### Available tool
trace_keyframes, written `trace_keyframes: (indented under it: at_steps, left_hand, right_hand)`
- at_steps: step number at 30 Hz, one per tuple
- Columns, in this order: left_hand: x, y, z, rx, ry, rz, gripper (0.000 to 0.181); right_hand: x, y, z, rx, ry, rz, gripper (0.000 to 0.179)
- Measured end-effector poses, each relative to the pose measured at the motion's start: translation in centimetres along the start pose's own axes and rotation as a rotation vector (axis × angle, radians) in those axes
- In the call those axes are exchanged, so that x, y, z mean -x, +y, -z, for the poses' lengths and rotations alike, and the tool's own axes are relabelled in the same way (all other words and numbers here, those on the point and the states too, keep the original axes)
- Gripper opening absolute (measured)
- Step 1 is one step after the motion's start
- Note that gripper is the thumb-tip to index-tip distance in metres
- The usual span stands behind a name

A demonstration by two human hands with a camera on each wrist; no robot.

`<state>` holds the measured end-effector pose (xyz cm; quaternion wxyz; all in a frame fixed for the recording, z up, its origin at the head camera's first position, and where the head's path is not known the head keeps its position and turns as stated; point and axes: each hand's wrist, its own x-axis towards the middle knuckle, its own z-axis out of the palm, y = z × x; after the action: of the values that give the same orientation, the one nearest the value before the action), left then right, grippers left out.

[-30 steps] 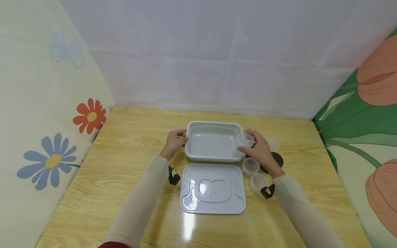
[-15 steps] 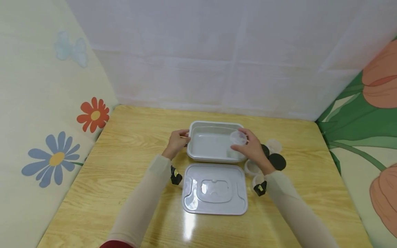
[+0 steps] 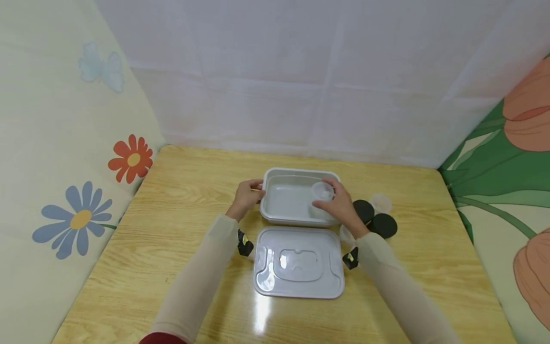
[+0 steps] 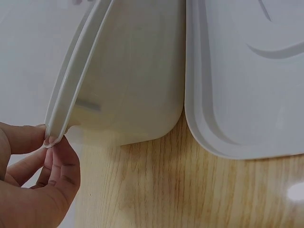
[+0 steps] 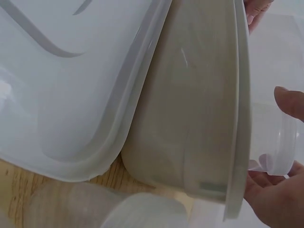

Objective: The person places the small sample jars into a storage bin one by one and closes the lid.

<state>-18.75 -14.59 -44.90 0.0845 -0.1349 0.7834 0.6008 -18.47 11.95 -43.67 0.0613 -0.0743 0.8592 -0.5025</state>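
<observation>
A white rectangular plastic tub (image 3: pixel 296 222) stands towards the back of the table. At its left end, my left hand (image 3: pixel 245 198) pinches the rim between thumb and fingers, as the left wrist view shows close up. My right hand (image 3: pixel 341 203) grips a small clear plastic cup (image 3: pixel 322 191) by its sides, over the right part of the tub's opening. In the right wrist view the cup (image 5: pixel 273 137) is partly behind the tub's rim (image 5: pixel 241 118). I cannot tell whether it touches the tub's floor. The white lid (image 3: pixel 298 263) lies flat in front of the tub.
Right of the tub lie two black discs (image 3: pixel 383 225) and a pale translucent disc (image 3: pixel 380 203). Another clear cup (image 3: pixel 347 234) shows partly behind my right wrist. A white cloth (image 3: pixel 258 95) hangs along the table's back edge.
My right hand has carried the clear cup leftward, from the tub's right rim to over its inside. The left hand keeps its grip on the rim. More of the black discs shows.
</observation>
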Motion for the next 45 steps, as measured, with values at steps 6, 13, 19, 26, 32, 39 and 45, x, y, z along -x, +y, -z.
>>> trace_keyframes:
  at_steps: [6, 13, 19, 26, 32, 39, 45]
  left_hand:
    - [0.1, 0.0, 0.1, -0.001, 0.004, -0.003, 0.043]
    - [0.3, 0.2, 0.0, -0.017, 0.014, -0.017, 0.043]
    - [0.2, 0.2, -0.1, -0.002, 0.014, 0.003, 0.042]
    - [0.1, 0.1, -0.1, -0.005, 0.014, -0.014, 0.042]
    - [0.0, 0.0, -0.2, -0.006, 0.015, -0.026, 0.042]
    - [0.1, 0.1, -0.1, -0.007, 0.012, -0.023, 0.042]
    - [0.2, 0.1, -0.1, -0.018, 0.008, -0.012, 0.043]
  right_hand:
    - [-0.6, -0.2, -0.8, -0.003, -0.028, -0.006, 0.069]
    - [-1.6, -0.3, -2.3, 0.016, -0.027, -0.006, 0.071]
    - [-2.3, -0.3, -3.9, 0.034, -0.026, 0.014, 0.072]
    - [-3.5, -0.9, -5.3, 0.055, -0.034, 0.036, 0.072]
    - [-4.5, -1.1, -6.5, 0.059, -0.023, 0.051, 0.073]
    - [-5.1, -1.6, -7.7, 0.051, -0.038, 0.054, 0.075]
    - [-5.5, -1.9, -8.4, 0.059, -0.046, 0.054, 0.072]
